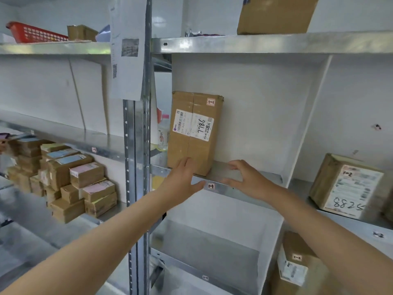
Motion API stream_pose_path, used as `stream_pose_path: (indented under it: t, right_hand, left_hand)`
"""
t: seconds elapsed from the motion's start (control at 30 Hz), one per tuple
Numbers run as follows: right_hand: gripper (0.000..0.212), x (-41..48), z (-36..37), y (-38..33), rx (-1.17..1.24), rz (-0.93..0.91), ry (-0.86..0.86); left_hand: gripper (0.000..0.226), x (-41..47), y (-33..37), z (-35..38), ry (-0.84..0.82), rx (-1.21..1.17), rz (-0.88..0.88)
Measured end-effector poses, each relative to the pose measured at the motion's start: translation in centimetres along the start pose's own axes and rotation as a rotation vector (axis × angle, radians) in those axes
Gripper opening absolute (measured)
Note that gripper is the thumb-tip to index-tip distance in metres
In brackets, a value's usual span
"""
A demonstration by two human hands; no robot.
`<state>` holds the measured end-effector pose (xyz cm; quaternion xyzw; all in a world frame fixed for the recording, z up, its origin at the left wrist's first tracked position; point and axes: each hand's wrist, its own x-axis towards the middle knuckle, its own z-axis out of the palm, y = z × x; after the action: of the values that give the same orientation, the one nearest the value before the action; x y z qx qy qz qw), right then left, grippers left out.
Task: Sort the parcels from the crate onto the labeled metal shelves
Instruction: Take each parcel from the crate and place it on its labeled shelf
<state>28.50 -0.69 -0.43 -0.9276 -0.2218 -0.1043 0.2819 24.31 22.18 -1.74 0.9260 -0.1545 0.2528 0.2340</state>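
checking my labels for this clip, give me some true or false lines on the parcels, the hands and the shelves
1. The 7786 parcel stands upright on the shelf. True.
2. The right hand grips that parcel. False: it is at the shelf edge beside it, holding nothing.
3. The left hand touches the parcel's lower front. True.
4. The red basket is below the parcel. False: it sits on the upper left shelf.
5. The 8825 parcel lies left of the 7786 parcel. False: it is to the right.
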Motion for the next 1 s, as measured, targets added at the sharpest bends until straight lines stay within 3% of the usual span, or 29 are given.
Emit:
stream_pose_path:
  t: [0.17,0.37,0.63,0.77,1.0]
  right_hand:
    - [0.051,-6.5,-5.6,1.2,-0.111,-0.017,0.041]
    - [0.051,-17.7,-11.9,5.5,-0.139,0.117,0.053]
    - [0.047,-36.0,-21.0,12.1,-0.159,0.398,0.221]
    - [0.053,-47.0,-23.4,14.9,-0.192,0.555,0.297]
    - [0.059,-66.3,-26.4,19.3,-0.251,0.879,0.466]
  left_hand:
    - [0.061,-0.1,7.5,1.4,-0.039,-0.042,0.045]
    - [0.064,-2.5,19.0,5.1,-0.135,-0.108,0.277]
    - [0.067,-6.4,36.4,12.2,-0.299,-0.210,0.454]
    - [0.063,-10.0,45.7,16.9,-0.302,-0.253,0.621]
    - [0.067,-17.1,59.8,24.7,-0.499,-0.348,0.900]
